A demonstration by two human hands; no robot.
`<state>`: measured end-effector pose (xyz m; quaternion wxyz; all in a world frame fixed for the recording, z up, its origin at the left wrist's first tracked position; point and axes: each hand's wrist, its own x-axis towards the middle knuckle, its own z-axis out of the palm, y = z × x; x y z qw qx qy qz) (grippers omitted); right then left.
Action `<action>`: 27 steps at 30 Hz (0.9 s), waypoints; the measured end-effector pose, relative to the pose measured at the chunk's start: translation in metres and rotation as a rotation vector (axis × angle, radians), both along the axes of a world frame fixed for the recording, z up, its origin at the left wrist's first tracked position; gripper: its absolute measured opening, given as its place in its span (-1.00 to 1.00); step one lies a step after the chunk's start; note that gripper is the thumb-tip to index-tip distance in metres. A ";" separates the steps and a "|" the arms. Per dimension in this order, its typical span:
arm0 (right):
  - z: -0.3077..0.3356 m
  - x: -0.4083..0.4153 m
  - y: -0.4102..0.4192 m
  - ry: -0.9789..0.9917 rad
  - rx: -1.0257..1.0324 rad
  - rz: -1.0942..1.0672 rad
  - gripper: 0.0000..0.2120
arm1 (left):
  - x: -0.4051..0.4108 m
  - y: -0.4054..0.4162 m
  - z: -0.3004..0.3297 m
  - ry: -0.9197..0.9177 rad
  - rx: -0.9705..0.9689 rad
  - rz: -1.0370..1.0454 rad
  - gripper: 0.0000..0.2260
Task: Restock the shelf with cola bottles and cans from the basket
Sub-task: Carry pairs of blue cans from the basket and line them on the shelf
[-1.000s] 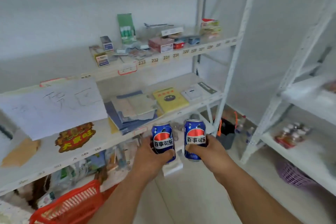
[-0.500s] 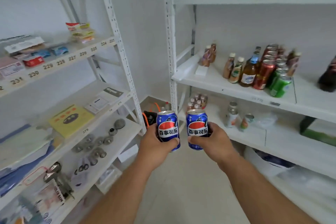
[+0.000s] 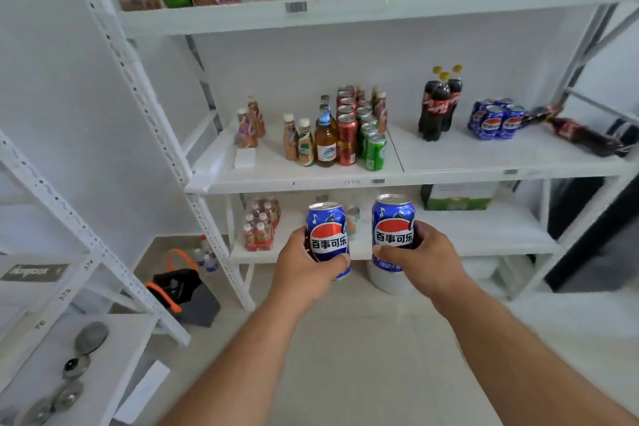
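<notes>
Blue aluminium, twice over: the head view shows two cola cans held upright side by side in front of the drinks shelf (image 3: pixel 345 180). The left hand (image 3: pixel 306 275) grips the left can (image 3: pixel 327 239) low on its body; its fingers wrap round the left and far side, and the thumb (image 3: pixel 337 264) lies across the front just under the logo, so the top rim and most of the label stand clear above the fingers. The right hand (image 3: pixel 423 261) grips the right can (image 3: pixel 393 230) the same way, with the thumb (image 3: pixel 387 250) pressed across the front below the label and the other fingers curled round the right side. The two cans are near each other but apart, with a narrow gap between them.

Beyond the fingers and higher up, on the middle board, a cluster of matching blue cans (image 3: pixel 496 119) stands up and to the right of the right hand, just beside three upright dark cola bottles (image 3: pixel 437 107). One more cola bottle (image 3: pixel 584 135) lies on its side at the far right. Straight above the left hand stands a group of mixed bottles and cans (image 3: pixel 340 135). A black and orange bag (image 3: pixel 178 287) sits on the floor well to the left of the left hand
</notes>
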<state>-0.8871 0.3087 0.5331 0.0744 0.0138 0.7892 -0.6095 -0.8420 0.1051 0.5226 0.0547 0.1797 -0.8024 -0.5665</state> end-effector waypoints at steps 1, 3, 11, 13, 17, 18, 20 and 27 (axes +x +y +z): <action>0.001 -0.001 0.007 0.004 0.016 -0.032 -0.56 | -0.006 0.004 0.000 0.005 0.004 -0.027 -0.51; 0.003 -0.003 0.021 0.006 0.034 -0.084 -0.54 | -0.016 0.014 0.001 0.008 0.012 -0.061 -0.53; 0.010 -0.017 0.074 0.035 0.035 -0.202 -0.59 | -0.063 0.067 0.010 0.045 0.019 -0.203 -0.48; 0.012 -0.024 0.091 0.042 0.026 -0.215 -0.61 | -0.077 0.084 0.009 0.052 0.006 -0.221 -0.40; 0.008 -0.046 0.130 0.048 0.010 -0.240 -0.61 | -0.102 0.124 0.010 0.061 -0.005 -0.235 -0.39; 0.007 -0.054 0.141 0.046 0.010 -0.243 -0.59 | -0.109 0.136 0.010 0.057 -0.006 -0.235 -0.40; 0.004 -0.070 0.164 0.041 0.012 -0.236 -0.56 | -0.125 0.161 0.008 0.046 -0.009 -0.224 -0.40; 0.000 -0.131 0.253 0.035 0.033 -0.191 -0.51 | -0.174 0.256 0.011 0.027 -0.019 -0.173 -0.46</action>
